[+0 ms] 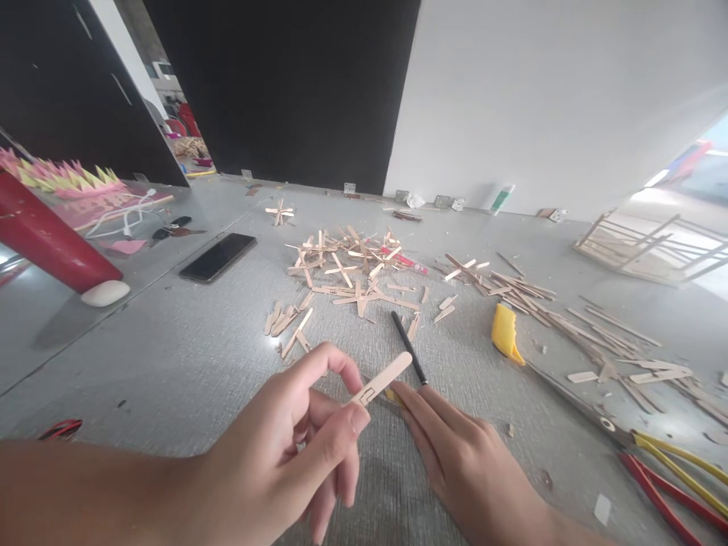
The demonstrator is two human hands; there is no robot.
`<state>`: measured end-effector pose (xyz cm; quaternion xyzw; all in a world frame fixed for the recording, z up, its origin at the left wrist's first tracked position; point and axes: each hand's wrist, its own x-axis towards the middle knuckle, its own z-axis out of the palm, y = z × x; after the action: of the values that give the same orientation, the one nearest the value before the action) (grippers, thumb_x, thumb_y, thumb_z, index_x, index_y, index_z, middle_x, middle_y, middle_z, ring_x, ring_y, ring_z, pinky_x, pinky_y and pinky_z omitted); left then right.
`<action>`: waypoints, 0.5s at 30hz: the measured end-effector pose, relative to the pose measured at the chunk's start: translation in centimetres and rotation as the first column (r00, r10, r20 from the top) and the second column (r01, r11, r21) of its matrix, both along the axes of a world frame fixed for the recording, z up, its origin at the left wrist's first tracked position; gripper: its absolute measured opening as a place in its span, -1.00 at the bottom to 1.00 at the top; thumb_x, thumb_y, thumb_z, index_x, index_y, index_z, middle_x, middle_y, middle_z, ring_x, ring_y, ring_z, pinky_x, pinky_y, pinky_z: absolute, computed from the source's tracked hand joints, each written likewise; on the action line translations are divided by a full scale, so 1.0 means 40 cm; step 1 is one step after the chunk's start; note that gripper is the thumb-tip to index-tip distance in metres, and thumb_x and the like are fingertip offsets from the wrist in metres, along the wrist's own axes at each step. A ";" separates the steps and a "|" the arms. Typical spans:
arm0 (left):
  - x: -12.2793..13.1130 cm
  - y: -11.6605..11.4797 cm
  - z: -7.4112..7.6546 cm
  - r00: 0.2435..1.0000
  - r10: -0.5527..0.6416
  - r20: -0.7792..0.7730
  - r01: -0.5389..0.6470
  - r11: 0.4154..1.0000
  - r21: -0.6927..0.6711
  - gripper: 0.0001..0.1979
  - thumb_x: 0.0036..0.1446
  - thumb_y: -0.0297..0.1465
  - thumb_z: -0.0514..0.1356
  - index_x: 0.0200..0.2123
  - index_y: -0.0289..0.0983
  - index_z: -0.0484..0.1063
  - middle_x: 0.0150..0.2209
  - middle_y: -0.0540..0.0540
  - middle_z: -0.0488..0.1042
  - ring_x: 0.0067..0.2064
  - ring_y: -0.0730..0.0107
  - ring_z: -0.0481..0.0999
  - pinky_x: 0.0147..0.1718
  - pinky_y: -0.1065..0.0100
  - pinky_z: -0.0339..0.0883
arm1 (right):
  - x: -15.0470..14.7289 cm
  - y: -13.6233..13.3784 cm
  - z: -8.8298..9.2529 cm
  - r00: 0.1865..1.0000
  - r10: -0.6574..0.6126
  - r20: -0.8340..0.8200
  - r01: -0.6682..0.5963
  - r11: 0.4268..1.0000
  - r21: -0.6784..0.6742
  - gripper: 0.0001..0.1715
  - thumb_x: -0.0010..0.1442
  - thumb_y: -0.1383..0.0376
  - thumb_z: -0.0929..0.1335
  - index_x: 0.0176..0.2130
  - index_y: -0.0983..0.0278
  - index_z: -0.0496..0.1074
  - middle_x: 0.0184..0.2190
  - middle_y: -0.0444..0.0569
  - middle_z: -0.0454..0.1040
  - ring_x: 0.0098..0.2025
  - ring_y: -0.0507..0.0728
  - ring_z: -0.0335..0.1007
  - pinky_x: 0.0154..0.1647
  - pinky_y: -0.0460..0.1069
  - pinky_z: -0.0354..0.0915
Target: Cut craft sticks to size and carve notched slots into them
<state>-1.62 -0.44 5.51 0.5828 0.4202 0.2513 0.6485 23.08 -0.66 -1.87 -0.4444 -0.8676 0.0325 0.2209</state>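
Observation:
Between thumb and fingers, my left hand (318, 432) pinches a wooden craft stick (384, 379), raised above the tabletop. Dark lines form an angular mark on the stick near my thumb. My right hand (466, 447) is low over the table, back up, with its fingers close together. A small yellow thing (392, 396) shows at its fingertips, mostly hidden, and I cannot make out its kind. Just beyond these fingers lies a black pen (406, 341), its near end at the knuckles. Ahead is a loose pile of crossed craft sticks (361, 296).
A phone (219, 258) and a red cylinder (51, 231) stand out at left. On the right are a yellow-handled saw (506, 334), red-and-yellow-handled pliers (660, 462), thin wooden strips (523, 296) and a stick frame (642, 254). Black and white panels (512, 98) close off the back.

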 end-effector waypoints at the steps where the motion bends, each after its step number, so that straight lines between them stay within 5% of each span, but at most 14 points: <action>1: 0.000 0.000 0.001 1.000 0.003 -0.003 -0.003 1.000 -0.003 -0.65 0.45 0.03 0.01 -0.11 -0.14 0.15 -0.48 0.10 0.46 -0.61 0.57 0.40 -0.63 0.58 0.14 | -0.001 0.000 0.000 1.000 0.001 -0.002 -0.001 1.000 -0.001 -0.52 0.47 0.43 0.11 0.21 0.30 0.40 -0.31 0.02 0.56 -0.42 0.09 0.58 -0.44 -0.06 0.53; 15: 0.005 -0.003 0.000 1.000 0.006 -0.005 -0.006 1.000 0.002 -0.58 0.41 0.10 -0.01 -0.06 -0.14 0.17 -0.49 0.08 0.45 -0.64 0.56 0.38 -0.60 0.53 0.18 | 0.005 -0.001 -0.009 1.000 0.013 -0.017 -0.013 0.999 -0.046 -0.55 0.47 0.44 0.12 0.23 0.31 0.34 -0.25 0.06 0.56 -0.35 0.13 0.60 -0.41 -0.01 0.54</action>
<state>-1.42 -0.57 5.53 0.5830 0.4231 0.2522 0.6461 23.28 -0.69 -2.23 -0.4435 -0.8676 0.0575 0.2174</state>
